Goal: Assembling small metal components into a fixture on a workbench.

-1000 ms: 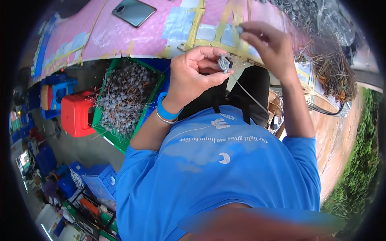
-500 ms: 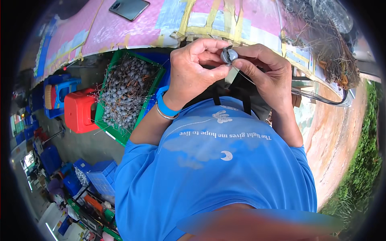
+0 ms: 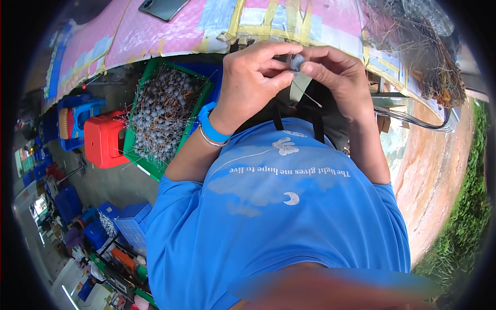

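Observation:
A small round grey ball (image 3: 296,62) is pinched between my two hands, just in front of the table edge. My left hand (image 3: 253,77) has its thumb and fingers closed on the ball's left side. On the opposite side, my right hand (image 3: 338,75) closes its thumb and forefinger on it. A thin wire (image 3: 309,95) with a pale tip hangs below the ball toward the right. Fingers hide part of the ball. To the left, a green crate (image 3: 150,168) holds a heap of similar grey balls on thin stems.
The table (image 3: 150,39) is covered in pink sheet and tape, with a phone (image 3: 163,7) on it. Thin brown stems (image 3: 436,77) pile at its right, above a bundle of grey wires (image 3: 413,124). A red stool (image 3: 103,142) stands left of the crate.
Both hands have moved slightly up with the ball. The ball has been turned: its dark slot no longer shows, and the wire now points down to the right with its tip visible.

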The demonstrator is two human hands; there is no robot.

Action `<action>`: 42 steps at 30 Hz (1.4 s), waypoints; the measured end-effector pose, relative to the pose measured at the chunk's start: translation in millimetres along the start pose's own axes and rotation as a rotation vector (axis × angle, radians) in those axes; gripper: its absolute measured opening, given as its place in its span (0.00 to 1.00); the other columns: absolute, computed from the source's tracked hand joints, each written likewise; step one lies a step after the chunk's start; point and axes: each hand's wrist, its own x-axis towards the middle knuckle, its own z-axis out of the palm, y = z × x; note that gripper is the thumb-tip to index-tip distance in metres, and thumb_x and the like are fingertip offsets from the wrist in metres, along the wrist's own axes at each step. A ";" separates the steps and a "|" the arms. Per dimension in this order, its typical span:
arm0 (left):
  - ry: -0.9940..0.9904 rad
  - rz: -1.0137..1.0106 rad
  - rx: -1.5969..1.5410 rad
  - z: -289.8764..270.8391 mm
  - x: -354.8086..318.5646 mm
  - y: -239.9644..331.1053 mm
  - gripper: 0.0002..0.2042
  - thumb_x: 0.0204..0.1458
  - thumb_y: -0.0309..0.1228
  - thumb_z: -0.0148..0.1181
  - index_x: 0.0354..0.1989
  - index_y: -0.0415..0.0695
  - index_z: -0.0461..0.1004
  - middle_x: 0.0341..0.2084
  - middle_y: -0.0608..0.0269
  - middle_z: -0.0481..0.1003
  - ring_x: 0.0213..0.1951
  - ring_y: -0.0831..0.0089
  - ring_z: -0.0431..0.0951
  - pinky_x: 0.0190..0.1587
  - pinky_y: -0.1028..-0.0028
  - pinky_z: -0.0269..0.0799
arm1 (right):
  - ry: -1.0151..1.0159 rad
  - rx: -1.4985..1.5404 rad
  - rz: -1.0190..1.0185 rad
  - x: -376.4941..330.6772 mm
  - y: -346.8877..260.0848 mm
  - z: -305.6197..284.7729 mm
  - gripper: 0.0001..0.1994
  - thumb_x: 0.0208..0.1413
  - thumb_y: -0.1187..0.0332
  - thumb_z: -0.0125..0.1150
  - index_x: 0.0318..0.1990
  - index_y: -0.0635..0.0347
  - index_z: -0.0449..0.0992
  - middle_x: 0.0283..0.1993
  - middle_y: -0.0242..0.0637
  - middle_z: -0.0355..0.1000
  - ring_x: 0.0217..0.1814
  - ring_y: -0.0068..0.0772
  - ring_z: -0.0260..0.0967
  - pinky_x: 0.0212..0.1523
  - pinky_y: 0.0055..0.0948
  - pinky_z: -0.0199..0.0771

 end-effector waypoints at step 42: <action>0.390 -0.554 0.314 -171.9 -90.6 -12.0 0.16 0.47 0.19 0.68 0.47 0.36 0.78 0.39 0.58 0.80 0.33 0.79 0.79 0.33 0.80 0.74 | 0.238 -0.429 -0.092 14.7 3.7 -18.8 0.09 0.56 0.73 0.64 0.44 0.64 0.79 0.37 0.31 0.78 0.38 0.18 0.72 0.41 0.19 0.73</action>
